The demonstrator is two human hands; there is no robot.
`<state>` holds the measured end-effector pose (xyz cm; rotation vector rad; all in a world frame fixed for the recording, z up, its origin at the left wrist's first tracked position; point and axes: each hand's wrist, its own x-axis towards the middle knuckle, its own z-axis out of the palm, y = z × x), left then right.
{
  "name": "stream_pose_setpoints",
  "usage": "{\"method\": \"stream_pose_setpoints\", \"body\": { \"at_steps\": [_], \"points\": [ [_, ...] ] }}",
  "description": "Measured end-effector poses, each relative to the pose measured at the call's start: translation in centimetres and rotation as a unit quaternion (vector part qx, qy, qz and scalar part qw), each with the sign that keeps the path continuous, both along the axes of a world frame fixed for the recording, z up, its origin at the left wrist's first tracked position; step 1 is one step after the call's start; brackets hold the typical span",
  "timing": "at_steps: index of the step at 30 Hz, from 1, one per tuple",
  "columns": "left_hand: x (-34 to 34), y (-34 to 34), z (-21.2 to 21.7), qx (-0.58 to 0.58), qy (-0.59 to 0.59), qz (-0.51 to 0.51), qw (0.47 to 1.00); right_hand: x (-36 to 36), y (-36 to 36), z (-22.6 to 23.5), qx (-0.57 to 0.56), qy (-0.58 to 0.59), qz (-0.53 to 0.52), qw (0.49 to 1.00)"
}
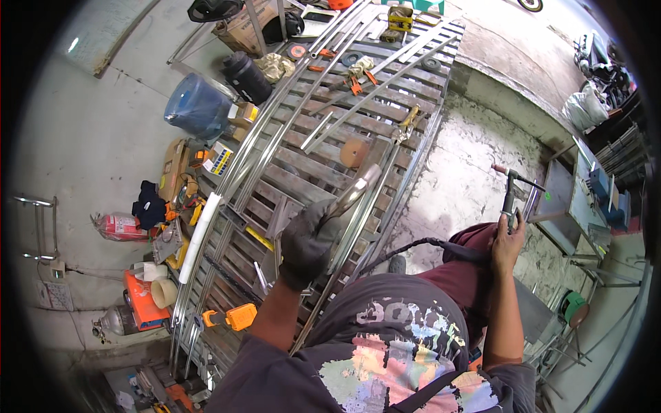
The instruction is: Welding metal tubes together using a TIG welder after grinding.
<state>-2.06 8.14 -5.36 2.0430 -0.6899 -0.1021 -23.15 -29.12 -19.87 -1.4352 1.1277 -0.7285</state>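
Observation:
My left hand (306, 244), in a dark work glove, is closed around a short shiny metal tube (361, 184) above the slatted metal workbench (296, 182). The tube's far end points up and to the right. Out to the right, my bare right hand (507, 244) grips a TIG welding torch (510, 193) by its black handle. Its pinkish nozzle points left, and a long back cap sticks out to the right. From the hand, the black torch cable (413, 244) runs left across my lap to the bench. The torch and the tube are well apart.
Long metal tubes (275, 138) lie along the bench, with orange clamps (356, 84) and a grinding disc (354, 153). A yellow power tool (241, 316) rests near me. Left stand a blue container (197, 104) and an orange machine (143, 303); right, a metal table (571, 199).

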Motion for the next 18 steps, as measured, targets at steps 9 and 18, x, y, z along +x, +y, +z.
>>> {"method": "stream_pose_setpoints", "body": {
  "at_steps": [9, 18],
  "points": [
    [3.2, -1.5, -11.3, 0.145, -0.061, 0.021, 0.987, -0.4, 2.4, 1.3, -0.010, -0.014, 0.023, 1.000],
    [4.5, -3.3, -10.8, 0.335, -0.113, -0.049, 0.934, 0.6, 8.6, 3.4, -0.069, 0.092, 0.084, 0.990]
  ]
}}
